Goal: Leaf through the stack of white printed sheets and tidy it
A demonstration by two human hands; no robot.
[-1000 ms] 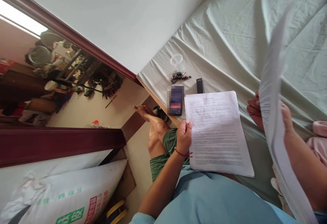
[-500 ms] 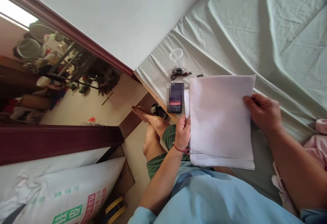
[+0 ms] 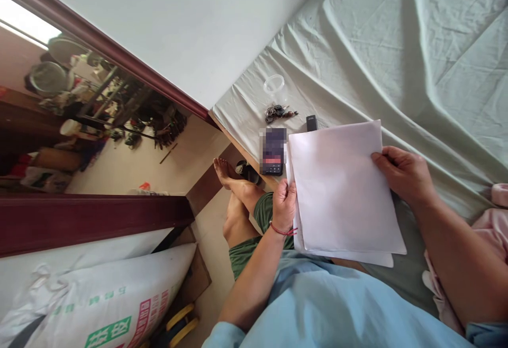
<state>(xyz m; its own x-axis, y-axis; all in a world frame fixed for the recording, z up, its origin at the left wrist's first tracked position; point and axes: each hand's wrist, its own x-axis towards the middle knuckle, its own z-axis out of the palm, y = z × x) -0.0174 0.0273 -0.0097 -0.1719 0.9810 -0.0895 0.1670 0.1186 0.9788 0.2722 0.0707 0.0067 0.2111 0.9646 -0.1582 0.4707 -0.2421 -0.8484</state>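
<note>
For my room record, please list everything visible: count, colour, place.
Papers: several, white, centre right
Phone: one, dark, beside papers
Keys: one bunch, dark, beyond phone
Cup: one, clear, beyond keys
Slim object: one, black, beyond papers
Cloth: one, pale green, beneath phone
Fabric: uncounted, pink, right edge
Sack: one, white, lower left
Clutter: uncounted, mixed, upper left
Shirt: one, blue, bottom
Legs: two, green shorts, lower centre
Left hand: one, papers' left edge
Right hand: one, papers' right edge
</note>
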